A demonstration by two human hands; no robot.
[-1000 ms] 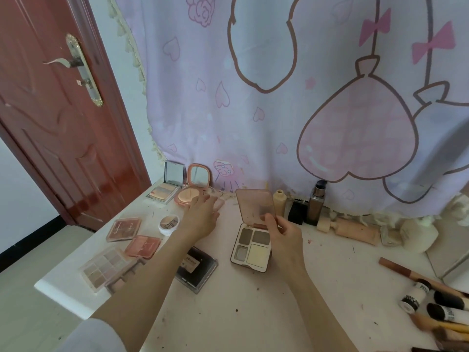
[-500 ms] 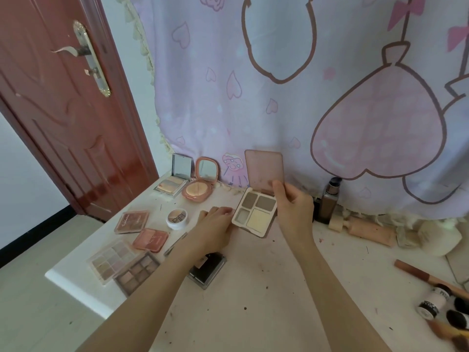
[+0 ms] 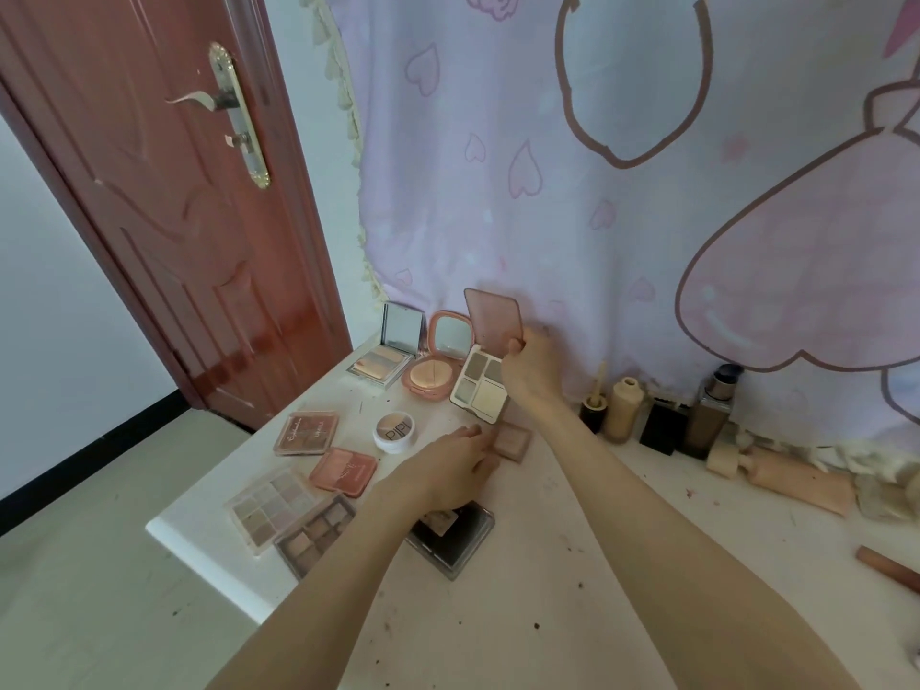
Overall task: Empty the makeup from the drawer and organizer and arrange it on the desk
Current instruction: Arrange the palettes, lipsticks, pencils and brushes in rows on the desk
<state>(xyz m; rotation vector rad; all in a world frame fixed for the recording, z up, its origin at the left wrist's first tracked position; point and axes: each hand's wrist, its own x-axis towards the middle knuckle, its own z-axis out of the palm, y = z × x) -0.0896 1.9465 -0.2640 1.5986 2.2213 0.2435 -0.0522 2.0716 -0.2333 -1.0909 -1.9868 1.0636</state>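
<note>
My right hand [image 3: 531, 371] pinches the open four-pan palette [image 3: 480, 387] by the edge of its raised pink lid, at the back of the white desk [image 3: 522, 615] beside the round pink compact [image 3: 434, 368]. My left hand [image 3: 450, 470] lies flat with straight fingers, its fingertips touching a small pink square compact [image 3: 513, 440]. A black compact [image 3: 458, 537] lies partly under that hand's wrist. Left of it lie several closed and clear-lidded palettes [image 3: 271, 505] and a small round white pot [image 3: 395, 430].
A mirrored rectangular compact [image 3: 386, 353] stands open at the back left. Bottles [image 3: 622, 410] and a pink tube [image 3: 796, 483] line the curtain on the right. A brown pencil [image 3: 888, 570] lies at the far right. The desk's left corner is near a red door [image 3: 174, 216].
My right hand has carried the four-pan palette back and left, next to the round compact. My left hand moved right to the small pink compact. The view shifted left.
</note>
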